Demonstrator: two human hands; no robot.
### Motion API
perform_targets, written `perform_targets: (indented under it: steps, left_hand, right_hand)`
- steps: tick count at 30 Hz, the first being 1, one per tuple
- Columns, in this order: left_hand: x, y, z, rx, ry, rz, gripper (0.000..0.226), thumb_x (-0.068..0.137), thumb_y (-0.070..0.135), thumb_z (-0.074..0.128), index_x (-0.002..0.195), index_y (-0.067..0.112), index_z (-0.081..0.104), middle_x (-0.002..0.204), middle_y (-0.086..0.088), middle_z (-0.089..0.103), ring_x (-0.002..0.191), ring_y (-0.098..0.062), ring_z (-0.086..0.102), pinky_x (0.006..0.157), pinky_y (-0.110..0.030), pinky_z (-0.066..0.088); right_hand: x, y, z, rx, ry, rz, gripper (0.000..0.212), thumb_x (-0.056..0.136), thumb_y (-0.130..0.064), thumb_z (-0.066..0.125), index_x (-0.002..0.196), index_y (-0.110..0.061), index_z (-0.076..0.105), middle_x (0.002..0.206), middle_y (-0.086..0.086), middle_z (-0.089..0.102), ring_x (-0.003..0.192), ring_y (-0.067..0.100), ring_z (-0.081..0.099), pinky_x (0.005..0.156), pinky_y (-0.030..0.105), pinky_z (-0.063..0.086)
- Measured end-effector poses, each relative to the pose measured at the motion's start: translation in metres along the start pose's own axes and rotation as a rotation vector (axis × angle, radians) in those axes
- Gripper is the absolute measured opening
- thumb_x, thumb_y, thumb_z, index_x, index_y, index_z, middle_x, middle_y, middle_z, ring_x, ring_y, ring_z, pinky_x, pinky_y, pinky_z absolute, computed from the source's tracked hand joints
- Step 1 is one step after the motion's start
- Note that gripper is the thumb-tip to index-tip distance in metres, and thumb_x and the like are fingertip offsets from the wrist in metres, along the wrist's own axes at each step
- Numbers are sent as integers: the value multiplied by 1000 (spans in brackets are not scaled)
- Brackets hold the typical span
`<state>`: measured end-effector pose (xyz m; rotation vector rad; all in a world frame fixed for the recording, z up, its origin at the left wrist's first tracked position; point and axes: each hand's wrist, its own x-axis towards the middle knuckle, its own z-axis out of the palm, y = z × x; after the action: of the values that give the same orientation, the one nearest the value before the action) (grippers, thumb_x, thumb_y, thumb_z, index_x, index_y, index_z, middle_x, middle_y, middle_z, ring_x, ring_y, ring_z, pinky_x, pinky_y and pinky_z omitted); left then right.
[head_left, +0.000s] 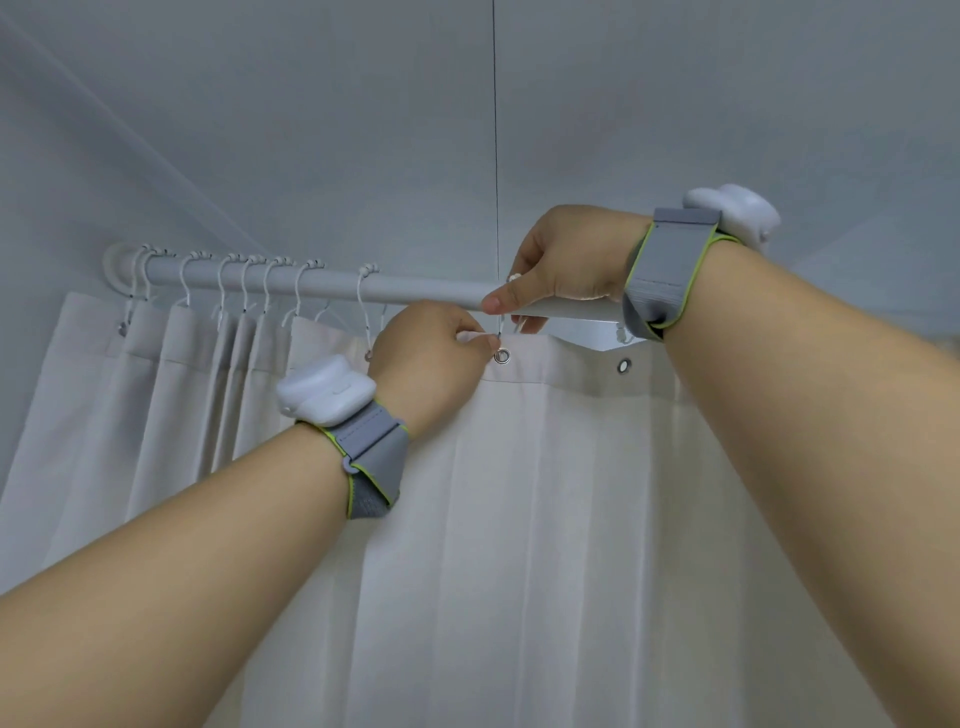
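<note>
Under the rod (415, 289), cream pleated curtain (545, 493), metal eyelet (502, 356), thin hook (500, 335) above it

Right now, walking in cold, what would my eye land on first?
Two bare arms reach up at the centre: the right hand pinches a hook at the white rod, while the left hand pinches the top edge of the pale curtain beside a metal eyelet. To the left, a row of hooks carries the gathered curtain along the rod. Each wrist wears a grey band with a white device.

Grey lime-edged wrist straps (375, 462), white sensor pods (324, 391)
</note>
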<state>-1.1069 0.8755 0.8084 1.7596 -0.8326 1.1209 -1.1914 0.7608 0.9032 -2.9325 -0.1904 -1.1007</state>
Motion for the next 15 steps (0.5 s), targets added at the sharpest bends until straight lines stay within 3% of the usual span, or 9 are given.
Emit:
perform_targets:
  steps: [3, 9, 13, 15]
  left_hand:
    - [0, -3, 1, -92, 40, -26, 21, 89, 25, 61, 80, 10, 72, 65, 1, 57, 68, -19, 50, 57, -25, 33]
    - [4, 2, 4, -206, 62, -85, 26, 88, 20, 59, 80, -4, 67, 69, -7, 50, 66, -19, 43, 62, -27, 33]
    - [6, 5, -4, -132, -28, -123, 20, 88, 24, 62, 74, 11, 68, 61, 1, 54, 64, -16, 49, 61, -25, 37]
    - [6, 4, -9, -59, -53, -131, 21, 87, 25, 62, 73, 10, 68, 63, 1, 56, 69, -18, 51, 61, -24, 37]
  right_hand:
    - [-1, 1, -3, 6, -5, -17, 38, 71, -55, 74, 86, -20, 76, 79, -9, 75, 67, 4, 58, 64, 21, 42]
    - [1, -1, -1, -34, 33, -49, 43, 70, -57, 74, 93, -21, 75, 89, -5, 71, 77, 12, 58, 76, 25, 46]
    - [1, 2, 1, 39, 25, -47, 40, 71, -57, 72, 86, -20, 77, 85, -7, 75, 72, 8, 58, 73, 25, 44]
    - [0, 3, 2, 63, 11, -45, 39, 75, -56, 69, 86, -20, 77, 82, -8, 76, 73, 3, 58, 74, 24, 42]
